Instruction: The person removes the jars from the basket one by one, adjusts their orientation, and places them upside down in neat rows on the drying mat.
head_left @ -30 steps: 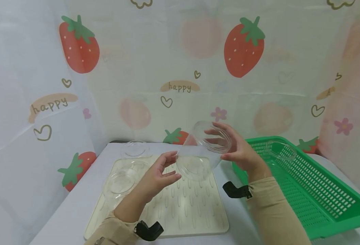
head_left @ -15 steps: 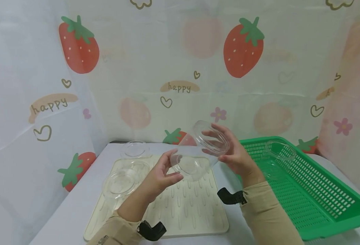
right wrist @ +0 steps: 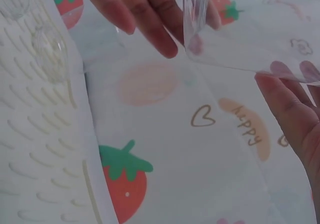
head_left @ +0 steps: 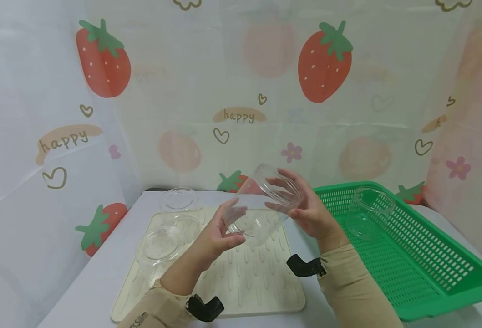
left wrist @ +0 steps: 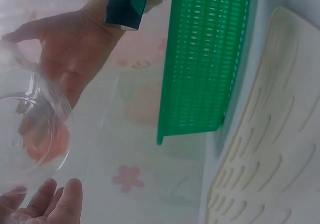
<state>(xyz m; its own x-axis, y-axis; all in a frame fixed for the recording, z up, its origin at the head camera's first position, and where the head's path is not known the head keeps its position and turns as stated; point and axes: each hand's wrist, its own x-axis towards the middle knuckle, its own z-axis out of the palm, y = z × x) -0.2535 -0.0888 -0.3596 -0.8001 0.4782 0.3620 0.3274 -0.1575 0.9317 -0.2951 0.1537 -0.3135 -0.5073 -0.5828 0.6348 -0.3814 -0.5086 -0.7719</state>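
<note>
A clear, round glass bowl [head_left: 261,205] is being held tilted in the air above the far edge of the cream drying mat [head_left: 241,278]. The right hand [head_left: 306,207] is gripping its rim with curled fingers; the left hand [head_left: 218,230] is cupping its base, fingers curled around it.

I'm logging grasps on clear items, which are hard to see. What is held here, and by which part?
A clear bowl, held in the air between both hands: the right hand at its rim, the left hand at its base end.
</note>
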